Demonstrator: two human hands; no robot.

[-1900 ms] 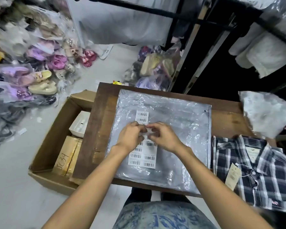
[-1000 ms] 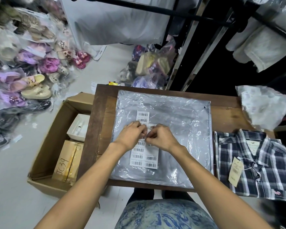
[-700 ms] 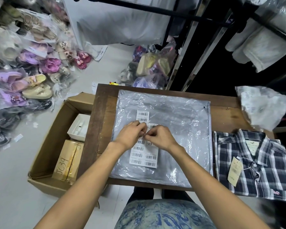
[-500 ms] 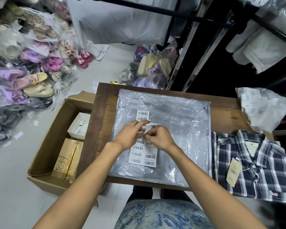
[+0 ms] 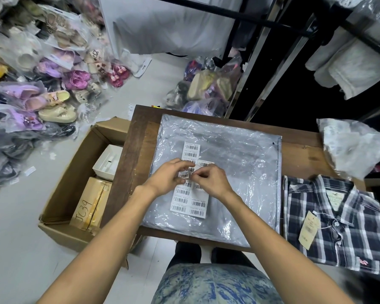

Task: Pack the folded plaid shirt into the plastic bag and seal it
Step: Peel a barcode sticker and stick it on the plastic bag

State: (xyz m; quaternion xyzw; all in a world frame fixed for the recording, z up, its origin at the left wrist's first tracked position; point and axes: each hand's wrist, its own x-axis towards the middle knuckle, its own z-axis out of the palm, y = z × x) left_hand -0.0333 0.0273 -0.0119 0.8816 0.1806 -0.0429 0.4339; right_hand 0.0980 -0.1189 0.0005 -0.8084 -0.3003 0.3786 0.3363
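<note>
Fingers (image 5: 190, 164) of the left hand (image 5: 169, 177) and those of the right hand (image 5: 211, 179) were pinched narrow, tip to tip, on one small barcode label (image 5: 184, 175), apparently peeling it off the label sheet (image 5: 189, 196) lying directly beneath them. One sheet was present; its remaining labels sat in two columns, about ten visible, the rest hidden by the hands. The sheet rested on the plastic bag (image 5: 235, 172), one bag, spread flat under both hands, presumably to give a smooth face for sticking the label. The bag lay on the wooden counter (image 5: 138, 154). The bag appeared empty and unsealed.

To the right of the fingers, just beside the bag's edge, lay the folded plaid shirt (image 5: 336, 220), one item, collar up, with one hang tag (image 5: 308, 229) attached; it was not yet packed. Further right and beyond sat one crumpled plastic wrapper (image 5: 351, 148). To the left, below the counter, stood one open cardboard box (image 5: 75, 189) holding a white tray and tan packets.
</note>
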